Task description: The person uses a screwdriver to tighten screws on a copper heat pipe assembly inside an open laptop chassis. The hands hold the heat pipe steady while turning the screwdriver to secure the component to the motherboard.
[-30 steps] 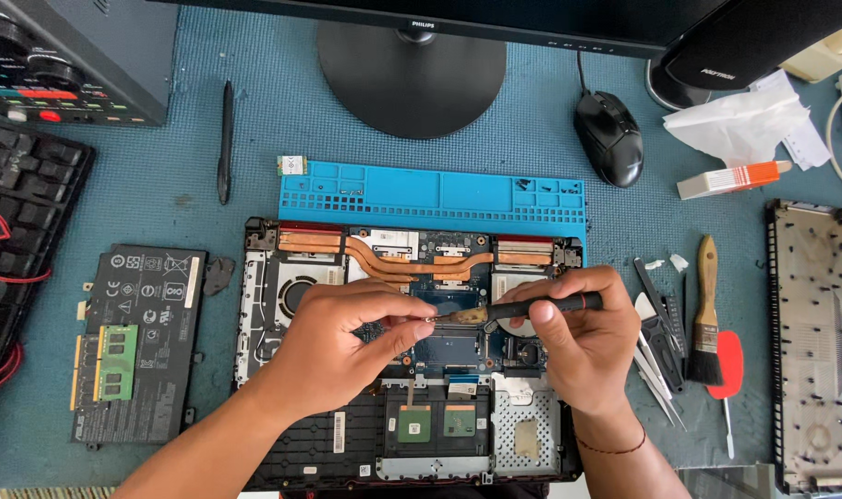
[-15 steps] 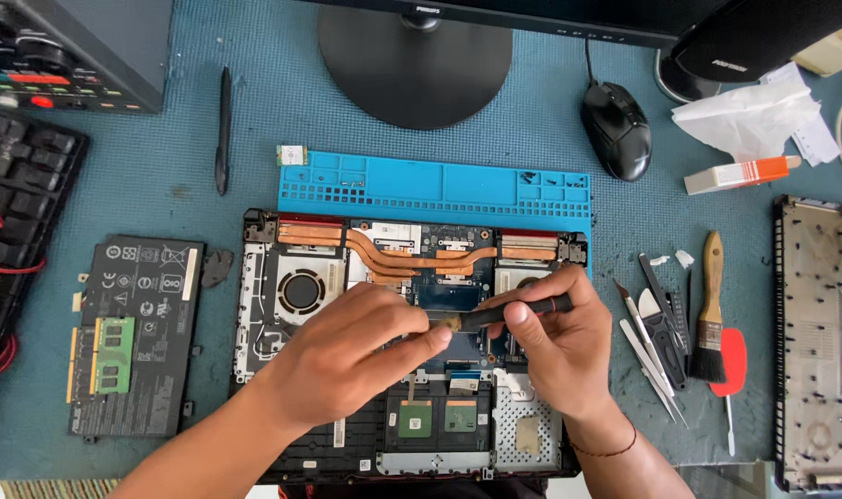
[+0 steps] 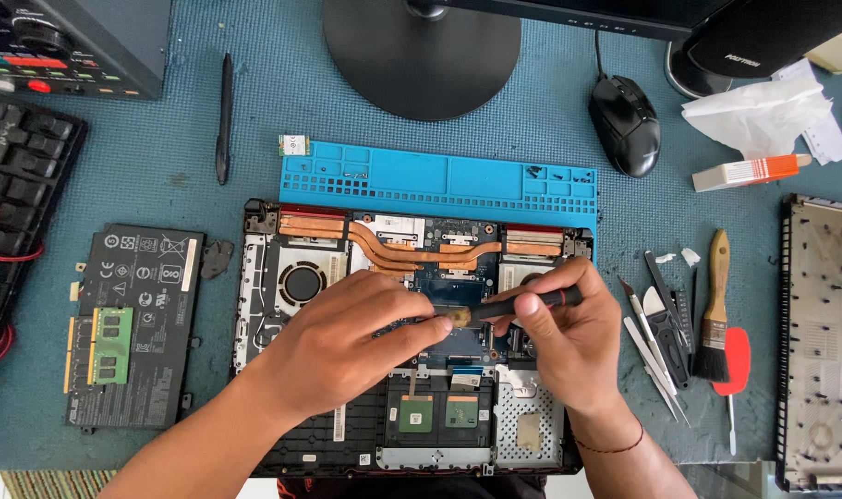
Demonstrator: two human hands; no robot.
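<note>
An opened laptop [image 3: 282, 277] lies bottom-up on a blue mat, with copper heat pipes [image 3: 384, 242] and a fan [image 3: 302, 282] exposed. My right hand [image 3: 569, 346] grips a small black-handled brush [image 3: 508, 305], its pale bristle tip touching the board near the middle. My left hand [image 3: 347, 342] rests flat on the laptop's inside, its fingertips next to the brush tip.
A blue screw tray [image 3: 439, 180] lies behind the laptop. A black battery [image 3: 134, 323] with green memory sticks lies at left. Tweezers, a paintbrush [image 3: 714, 314] and a red-handled tool lie at right, beside a metal cover [image 3: 823, 342]. A mouse [image 3: 626, 125], pen [image 3: 224, 115] and monitor stand [image 3: 421, 55] sit behind.
My right hand and the brush have shifted slightly across the board. My left hand stays pressed on the laptop. The view has moved a little.
</note>
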